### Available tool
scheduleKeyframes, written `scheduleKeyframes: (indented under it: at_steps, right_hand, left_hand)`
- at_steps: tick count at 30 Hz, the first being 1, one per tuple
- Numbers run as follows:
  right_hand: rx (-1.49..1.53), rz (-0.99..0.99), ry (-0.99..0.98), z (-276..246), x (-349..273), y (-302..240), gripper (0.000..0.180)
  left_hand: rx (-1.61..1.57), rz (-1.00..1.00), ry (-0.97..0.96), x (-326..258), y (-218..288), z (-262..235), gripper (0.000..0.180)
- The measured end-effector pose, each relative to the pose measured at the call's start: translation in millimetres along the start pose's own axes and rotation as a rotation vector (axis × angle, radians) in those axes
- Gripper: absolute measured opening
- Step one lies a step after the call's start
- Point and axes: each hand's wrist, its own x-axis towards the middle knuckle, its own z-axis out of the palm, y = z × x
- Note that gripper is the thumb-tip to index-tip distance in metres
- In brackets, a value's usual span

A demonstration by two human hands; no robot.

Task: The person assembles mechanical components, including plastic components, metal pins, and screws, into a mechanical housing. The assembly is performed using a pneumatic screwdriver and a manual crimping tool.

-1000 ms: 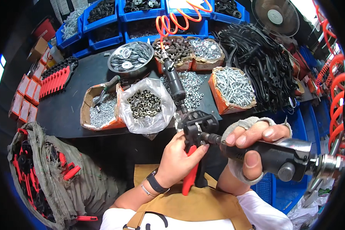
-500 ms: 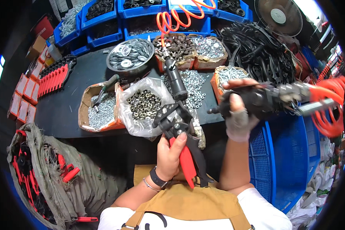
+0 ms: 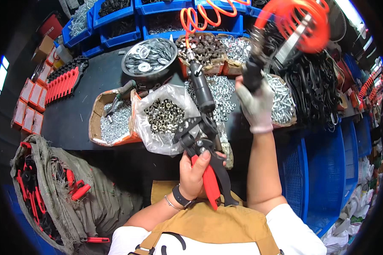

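My left hand (image 3: 192, 173) grips a hand cutter (image 3: 210, 183) that looks like pruning shears, with one red handle, one black handle and a black head. The thumb presses near its pivot. In front of the bench, the cutter points away from me, its head overlapping the lower end of a black air driver (image 3: 201, 90) on an orange coiled hose. My right hand (image 3: 259, 105), in a white glove, is closed around another black air tool (image 3: 254, 73), raised above the bench. Motion blurs that tool and its orange hose (image 3: 306, 25); its tip is hidden.
Nearby are a bag of nuts (image 3: 164, 115), a box of small fasteners (image 3: 115, 127), loose nuts (image 3: 223, 93), a box of bolts (image 3: 281, 102) and a bowl of washers (image 3: 149, 57). Black parts (image 3: 312, 89) heap at right. Blue crates (image 3: 323, 170) and a sack (image 3: 89, 191) flank me.
My right hand has turned the air tool from pointing left to upright, and its hose has swung up and left. My left hand keeps the cutter in nearly the same place.
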Motion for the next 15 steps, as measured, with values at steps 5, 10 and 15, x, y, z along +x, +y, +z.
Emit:
scheduleKeyframes:
  at_steps: [5,10,15]
  right_hand:
    - [-0.854,0.175,-0.039,31,32,5,0.051]
    - [-1.033,-0.146,-0.056,43,20,24,0.053]
    - [-0.824,-0.44,-0.161,-1,-40,-7,0.033]
  left_hand:
    - [0.032,0.006,-0.003,2,1,2,0.031]
    - [0.013,-0.073,-0.039,-1,4,-1,0.031]
    - [0.017,-0.056,-0.038,-1,1,-7,0.043]
